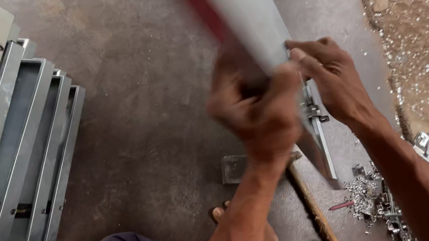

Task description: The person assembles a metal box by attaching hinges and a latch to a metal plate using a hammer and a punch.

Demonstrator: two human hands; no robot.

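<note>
Head view: left hand (pixel 256 110), blurred, wrapped around grey metal channel (pixel 247 22) at centre frame; right hand (pixel 335 80) pinches its right edge beside a latch fitting (pixel 313 112). Channel's long axis runs from top centre down to lower right of centre, near end low. Finished channels (pixel 2 138) stacked at left suggest many done. Screws and shavings (pixel 364 197) lie lower right.

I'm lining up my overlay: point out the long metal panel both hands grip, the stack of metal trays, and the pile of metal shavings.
metal panel (pixel 245 10), head view, on its flat grey face above the hands.
stack of metal trays (pixel 3 144), head view, on a tray rim.
pile of metal shavings (pixel 362 197), head view, middle of the heap.
</note>
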